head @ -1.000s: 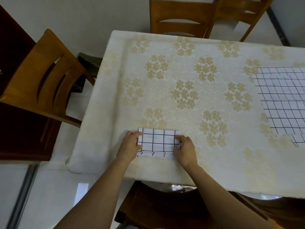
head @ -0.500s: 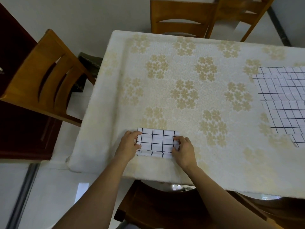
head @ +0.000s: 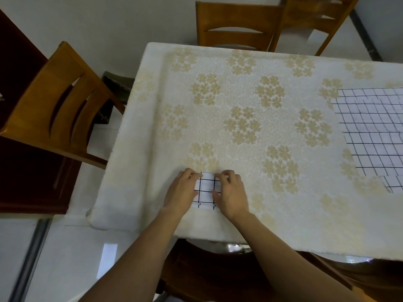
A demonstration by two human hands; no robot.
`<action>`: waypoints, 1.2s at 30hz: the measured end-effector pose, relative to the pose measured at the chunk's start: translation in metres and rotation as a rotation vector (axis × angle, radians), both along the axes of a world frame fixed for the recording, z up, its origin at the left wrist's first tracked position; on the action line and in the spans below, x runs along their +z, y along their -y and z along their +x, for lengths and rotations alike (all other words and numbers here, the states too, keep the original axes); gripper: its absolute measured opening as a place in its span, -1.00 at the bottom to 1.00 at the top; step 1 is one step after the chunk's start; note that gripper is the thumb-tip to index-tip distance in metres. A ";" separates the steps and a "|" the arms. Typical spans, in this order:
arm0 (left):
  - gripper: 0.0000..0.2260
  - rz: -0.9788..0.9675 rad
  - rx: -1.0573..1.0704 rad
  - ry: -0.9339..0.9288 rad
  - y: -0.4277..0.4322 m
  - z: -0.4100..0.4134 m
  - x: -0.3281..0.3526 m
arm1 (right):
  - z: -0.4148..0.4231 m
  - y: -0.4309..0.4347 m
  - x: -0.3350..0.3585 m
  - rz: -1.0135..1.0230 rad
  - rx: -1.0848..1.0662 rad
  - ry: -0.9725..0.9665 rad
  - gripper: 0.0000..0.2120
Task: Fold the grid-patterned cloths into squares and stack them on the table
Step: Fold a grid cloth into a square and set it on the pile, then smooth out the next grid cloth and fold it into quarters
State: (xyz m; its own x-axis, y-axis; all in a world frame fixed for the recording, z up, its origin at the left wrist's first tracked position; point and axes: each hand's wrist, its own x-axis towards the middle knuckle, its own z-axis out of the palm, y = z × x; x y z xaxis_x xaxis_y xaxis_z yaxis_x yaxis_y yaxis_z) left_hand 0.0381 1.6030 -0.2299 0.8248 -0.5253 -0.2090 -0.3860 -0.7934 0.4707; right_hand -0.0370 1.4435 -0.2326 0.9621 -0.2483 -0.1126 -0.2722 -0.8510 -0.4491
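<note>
A small folded grid-patterned cloth (head: 206, 189), white with black lines, lies near the front left corner of the table (head: 239, 94). My left hand (head: 182, 190) covers its left part, fingers at the far edge and thumb on the near part. My right hand (head: 232, 192) covers its right part with curled fingers on the far edge and the thumb lower down. Only a narrow strip of cloth shows between the two hands. A larger pile of unfolded grid-patterned cloths (head: 370, 131) lies spread at the table's right side, running out of view.
The table has a cream cover with beige flower prints. A wooden chair (head: 54, 101) stands at its left end and two wooden chairs (head: 235, 25) at the far side. A dark chair (head: 218, 269) sits under the front edge. A dark cabinet (head: 26, 171) is at far left.
Both hands have moved inward over the folded cloth from its left and right sides, so much less of it shows. The cloth stays in the same spot.
</note>
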 end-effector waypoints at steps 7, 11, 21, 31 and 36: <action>-0.28 0.052 -0.072 -0.184 0.004 -0.008 -0.019 | -0.001 0.000 -0.021 0.022 0.170 -0.189 -0.32; -0.13 0.141 -0.116 -0.210 0.002 -0.007 -0.022 | -0.013 0.003 -0.029 -0.031 0.230 -0.228 -0.18; -0.31 0.086 -0.144 -0.181 0.008 -0.016 -0.018 | -0.005 0.001 -0.030 0.027 0.259 -0.234 -0.31; -0.37 0.096 0.002 -0.220 -0.001 -0.019 -0.015 | -0.022 0.035 -0.024 -0.088 0.281 -0.398 -0.25; -0.51 0.123 0.095 -0.003 0.014 -0.027 0.018 | -0.024 0.059 0.005 -0.070 0.198 -0.276 -0.40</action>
